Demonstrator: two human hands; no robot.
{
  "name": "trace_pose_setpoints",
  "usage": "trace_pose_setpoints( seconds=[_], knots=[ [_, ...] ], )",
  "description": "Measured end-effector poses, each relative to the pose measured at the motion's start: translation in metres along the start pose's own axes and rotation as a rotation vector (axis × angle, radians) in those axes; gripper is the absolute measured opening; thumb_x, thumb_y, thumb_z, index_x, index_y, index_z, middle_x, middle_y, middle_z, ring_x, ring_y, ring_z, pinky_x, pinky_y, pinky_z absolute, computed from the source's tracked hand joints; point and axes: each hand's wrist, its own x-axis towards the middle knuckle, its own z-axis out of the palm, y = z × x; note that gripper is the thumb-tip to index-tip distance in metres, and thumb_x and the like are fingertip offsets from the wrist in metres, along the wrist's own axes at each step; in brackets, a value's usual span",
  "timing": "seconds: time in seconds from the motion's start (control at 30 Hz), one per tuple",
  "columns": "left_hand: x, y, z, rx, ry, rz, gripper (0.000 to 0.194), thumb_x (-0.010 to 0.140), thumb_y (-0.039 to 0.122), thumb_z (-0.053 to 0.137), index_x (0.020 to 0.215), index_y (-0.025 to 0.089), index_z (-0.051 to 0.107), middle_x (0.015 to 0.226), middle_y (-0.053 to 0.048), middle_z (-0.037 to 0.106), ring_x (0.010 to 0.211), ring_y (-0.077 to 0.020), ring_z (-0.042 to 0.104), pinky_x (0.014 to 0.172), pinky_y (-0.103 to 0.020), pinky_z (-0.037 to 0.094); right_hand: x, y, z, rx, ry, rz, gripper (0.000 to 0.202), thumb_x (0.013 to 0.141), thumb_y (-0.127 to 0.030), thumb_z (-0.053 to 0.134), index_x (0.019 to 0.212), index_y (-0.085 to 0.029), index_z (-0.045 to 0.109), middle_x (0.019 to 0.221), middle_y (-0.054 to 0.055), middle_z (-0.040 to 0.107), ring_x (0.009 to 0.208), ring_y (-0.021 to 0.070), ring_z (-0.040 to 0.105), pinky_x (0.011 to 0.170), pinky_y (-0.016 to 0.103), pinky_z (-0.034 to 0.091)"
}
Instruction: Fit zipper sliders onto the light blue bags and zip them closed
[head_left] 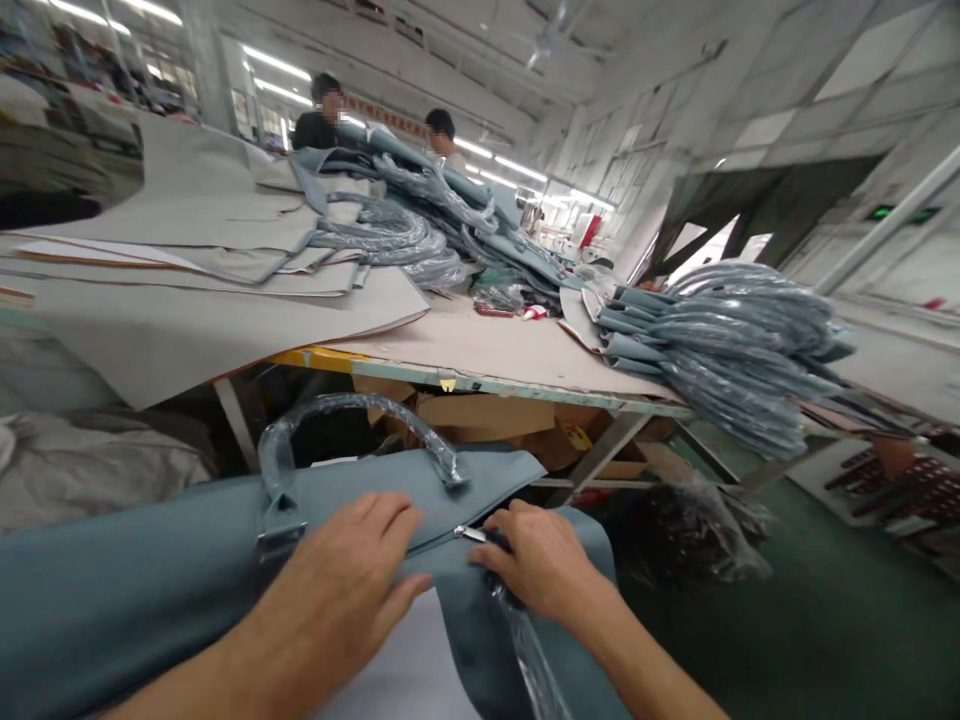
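Observation:
A blue-grey handbag (pixel 525 470) lies before me, its top edge parted at the right end of the zipper. My left hand (pixel 360 560) rests against the bag, fingers stretched and thumb apart, holding nothing. At the zipper, my right hand (pixel 540 555) has its thumb and fingers closed round the metal zipper pull (pixel 471 535), whose far end they partly hide. One plastic-wrapped handle (pixel 360 402) arches up on the far side. The near handle (pixel 529 640), also wrapped, hangs below my right hand. A white sheet (pixel 409 660) lies on the bag's near side.
Beyond the bag stands a worktable (pixel 480 345) with grey cut panels (pixel 217 200) on its left. Wrapped handles (pixel 735 340) are heaped at its right end. Cardboard boxes (pixel 484 412) and a plastic bag (pixel 690 535) sit underneath. Two people are behind the pile.

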Motion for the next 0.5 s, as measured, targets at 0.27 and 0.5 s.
trace_pose_setpoints(
  seconds=[0.27,0.5],
  knots=[
    [0.031,0.031,0.043,0.183,-0.149,0.017,0.02,0.084,0.031,0.069,0.096,0.015,0.069,0.099,-0.013,0.064,0.096,-0.036,0.057,0.086,-0.056,0.052,0.022,0.006,0.002,0.01,-0.048,-0.1,0.02,0.09,-0.033,0.069,0.085,-0.015,0.075,0.091,0.014,0.075,0.089,0.0309,0.071,0.069,0.032,0.044],
    [0.004,-0.005,0.073,0.155,0.26,0.228,0.036,0.082,0.036,0.073,0.111,0.016,0.067,0.109,-0.012,0.066,0.098,-0.0311,0.061,0.086,-0.045,0.051,0.0,0.007,0.016,0.083,0.144,0.006,0.017,0.099,-0.028,0.054,0.093,-0.02,0.067,0.092,0.005,0.074,0.086,0.0234,0.07,0.067,0.029,0.04]
  ],
)
